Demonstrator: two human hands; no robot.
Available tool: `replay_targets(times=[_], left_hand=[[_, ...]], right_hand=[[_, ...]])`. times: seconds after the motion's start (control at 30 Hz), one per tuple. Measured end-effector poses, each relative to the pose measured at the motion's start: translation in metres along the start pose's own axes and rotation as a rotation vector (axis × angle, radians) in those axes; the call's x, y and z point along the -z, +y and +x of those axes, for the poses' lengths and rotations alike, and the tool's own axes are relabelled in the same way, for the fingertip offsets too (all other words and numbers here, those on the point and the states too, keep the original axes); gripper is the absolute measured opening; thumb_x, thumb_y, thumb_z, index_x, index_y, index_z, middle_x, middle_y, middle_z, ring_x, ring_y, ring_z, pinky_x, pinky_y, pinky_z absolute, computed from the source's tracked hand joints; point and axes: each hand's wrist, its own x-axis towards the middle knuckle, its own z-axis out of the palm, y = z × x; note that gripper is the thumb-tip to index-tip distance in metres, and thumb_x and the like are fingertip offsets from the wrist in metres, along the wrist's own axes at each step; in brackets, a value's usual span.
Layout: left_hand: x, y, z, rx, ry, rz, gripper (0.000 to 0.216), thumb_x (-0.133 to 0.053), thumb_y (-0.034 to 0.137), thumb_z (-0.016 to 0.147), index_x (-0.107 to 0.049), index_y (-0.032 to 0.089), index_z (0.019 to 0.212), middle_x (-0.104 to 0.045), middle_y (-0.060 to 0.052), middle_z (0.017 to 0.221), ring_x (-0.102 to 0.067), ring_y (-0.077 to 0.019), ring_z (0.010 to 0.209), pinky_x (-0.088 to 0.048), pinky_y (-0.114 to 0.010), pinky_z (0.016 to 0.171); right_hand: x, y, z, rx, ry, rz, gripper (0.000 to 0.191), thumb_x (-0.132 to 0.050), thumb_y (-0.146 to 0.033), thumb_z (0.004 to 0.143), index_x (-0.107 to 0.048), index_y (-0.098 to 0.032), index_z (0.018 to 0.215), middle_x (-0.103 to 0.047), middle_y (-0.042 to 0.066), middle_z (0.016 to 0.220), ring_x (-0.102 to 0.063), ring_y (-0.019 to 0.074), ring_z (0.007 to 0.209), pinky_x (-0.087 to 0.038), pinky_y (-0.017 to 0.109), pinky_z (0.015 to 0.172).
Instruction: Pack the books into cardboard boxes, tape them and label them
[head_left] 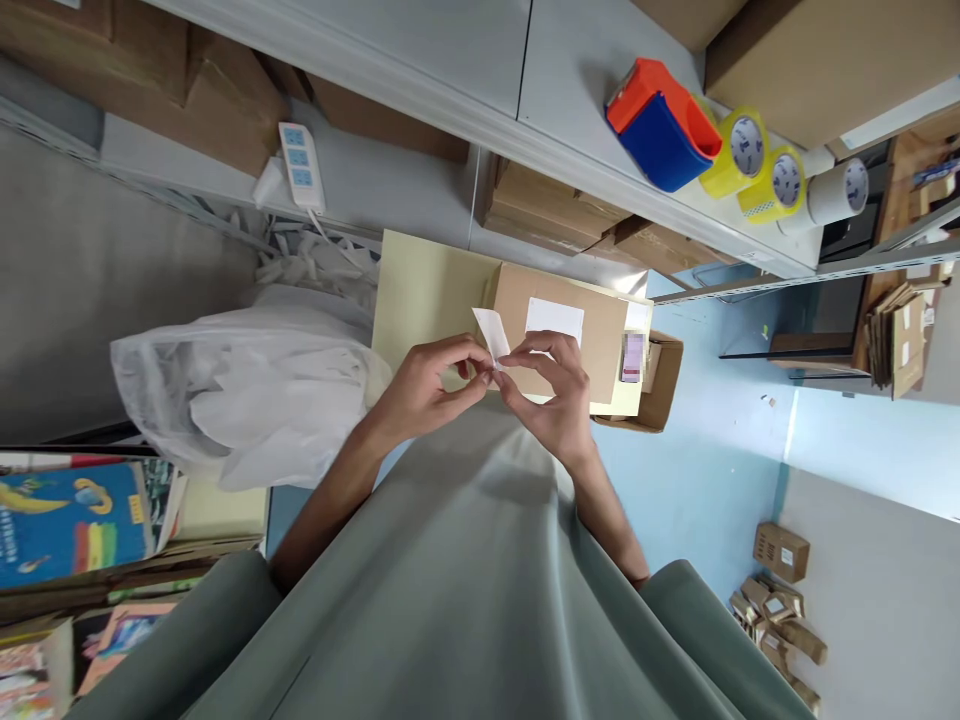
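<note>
Between my hands, a small white paper label (491, 328) stands up from my fingertips, over the near left part of a flat cardboard box (600, 385). My left hand (441, 385) pinches its lower end with thumb and forefinger. From the other side, my right hand (551, 385) pinches the same end, its fingertips touching those of the left. Partly behind my right hand, a white sheet (555, 317) lies on the box. The box rests on a pale yellow tabletop (424, 280). A phone (632, 358) lies at the right.
On the shelf (577, 60) above sit an orange and blue tape dispenser (664, 125) and tape rolls (776, 185). A power strip (302, 168) is at upper left. White plastic bags (255, 390) bulge left of the table. An open carton (664, 385) stands right; magazines (71, 520) lie lower left.
</note>
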Motion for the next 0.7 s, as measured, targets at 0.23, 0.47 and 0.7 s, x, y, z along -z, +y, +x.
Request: replay_targets(times=[0.23,0.47,0.7], left_hand=[[0.006,-0.005,-0.01,0.039,-0.016,0.033,0.012,-0.066,0.03,0.1,-0.071,0.022,0.093,-0.076,-0.002,0.091,-0.068,-0.0157,0.083,-0.053,-0.03,0.079],[0.035,-0.043,-0.014,0.102,0.034,0.252,0.011,-0.065,0.031,0.091,-0.071,0.023,0.088,-0.078,-0.002,0.091,-0.068,-0.0175,0.082,-0.053,-0.031,0.08],[0.073,-0.076,-0.018,0.302,0.174,0.317,0.013,-0.069,0.037,0.083,-0.074,0.025,0.088,-0.082,-0.003,0.094,-0.072,-0.0215,0.086,-0.056,-0.032,0.078]], right_hand=[[-0.006,0.01,0.001,0.105,-0.029,-0.041,0.011,-0.074,-0.029,0.1,-0.081,-0.034,0.094,-0.076,0.005,0.104,-0.067,0.0326,0.128,-0.058,0.057,0.111],[0.006,0.025,0.002,0.023,0.083,-0.109,0.011,-0.069,-0.028,0.1,-0.076,-0.03,0.092,-0.077,0.006,0.107,-0.07,0.0313,0.124,-0.058,0.054,0.108],[0.026,0.042,-0.001,-0.075,0.296,-0.077,0.012,-0.07,-0.035,0.101,-0.075,-0.028,0.094,-0.075,0.007,0.109,-0.072,0.0299,0.122,-0.057,0.052,0.109]])
